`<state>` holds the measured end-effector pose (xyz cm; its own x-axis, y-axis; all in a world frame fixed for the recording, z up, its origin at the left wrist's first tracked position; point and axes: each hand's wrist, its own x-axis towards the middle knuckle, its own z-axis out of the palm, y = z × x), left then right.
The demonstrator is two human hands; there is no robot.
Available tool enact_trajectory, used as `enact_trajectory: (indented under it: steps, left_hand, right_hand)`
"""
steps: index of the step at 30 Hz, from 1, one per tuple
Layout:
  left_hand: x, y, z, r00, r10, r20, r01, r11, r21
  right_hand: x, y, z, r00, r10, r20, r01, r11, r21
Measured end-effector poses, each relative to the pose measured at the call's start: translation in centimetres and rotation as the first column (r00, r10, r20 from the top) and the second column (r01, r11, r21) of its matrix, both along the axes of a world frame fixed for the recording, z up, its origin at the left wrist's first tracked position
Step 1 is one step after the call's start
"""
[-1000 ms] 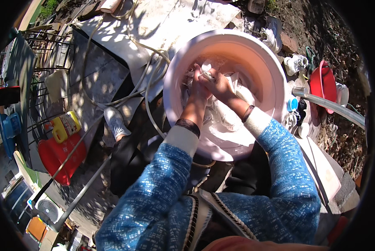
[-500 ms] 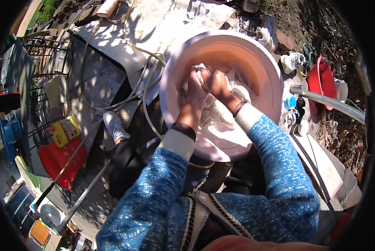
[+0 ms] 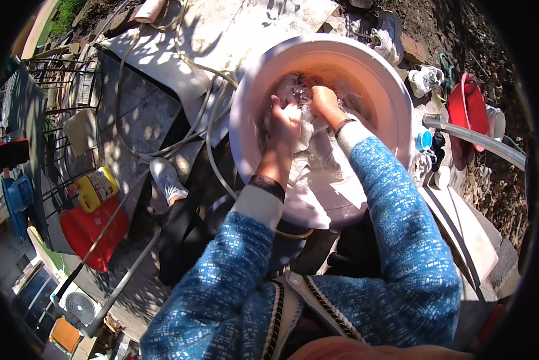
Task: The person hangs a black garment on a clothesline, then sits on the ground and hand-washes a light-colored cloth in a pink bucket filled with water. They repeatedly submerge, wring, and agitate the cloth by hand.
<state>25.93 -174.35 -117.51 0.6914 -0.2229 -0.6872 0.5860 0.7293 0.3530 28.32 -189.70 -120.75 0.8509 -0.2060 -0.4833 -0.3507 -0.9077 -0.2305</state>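
A large pale basin (image 3: 390,78) stands in front of me, holding water and wet white cloth (image 3: 326,153). Inside it, my left hand (image 3: 285,122) is closed on part of the cloth, with its thumb raised. To the right and slightly farther away, my right hand (image 3: 326,105) is clenched around another part of the cloth. Between and below the hands, the fabric hangs in folds toward the near side of the basin. Stirred, splashing water shows just beyond my hands. The fingertips of both hands are partly hidden.
A pale hose (image 3: 211,138) loops along the basin's left side. Farther left are a red dustpan-like scoop (image 3: 95,234) and a yellow jug (image 3: 95,189). On the right lie a white shoe (image 3: 425,81), a blue cap (image 3: 423,140), a metal-ended pipe (image 3: 479,133) and a red basin (image 3: 469,111).
My hands were pressed together over bunched cloth. They have moved apart, the left one slightly lower, and the cloth has spread down between them. The water beyond them is now splashing.
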Motion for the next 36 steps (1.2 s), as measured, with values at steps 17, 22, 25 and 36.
enact_trajectory:
  steps: [17, 22, 25, 36]
  left_hand:
    - [0.4, -1.2, 2.9, 0.973, -0.188, 0.132, 0.208, 0.966, -0.153]
    - [1.9, 0.0, 1.7, 0.979, -0.07, 0.192, 0.102, 0.981, -0.165]
    - [1.9, 0.1, 2.1, 0.969, -0.03, 0.245, 0.045, 0.998, -0.053]
    - [0.2, 0.9, -0.3, 0.986, -0.136, -0.1, 0.109, 0.966, -0.235]
  right_hand:
    - [-2.4, 5.2, 11.2, 0.74, -0.539, 0.402, 0.313, 0.805, 0.504]
    - [-3.4, 5.8, 11.0, 0.898, -0.249, 0.364, -0.007, 0.818, 0.576]
    - [-0.8, 2.9, 9.2, 0.836, -0.368, 0.407, 0.319, 0.93, 0.184]
    - [-0.9, 3.7, 1.7, 0.934, -0.335, 0.127, 0.304, 0.928, 0.214]
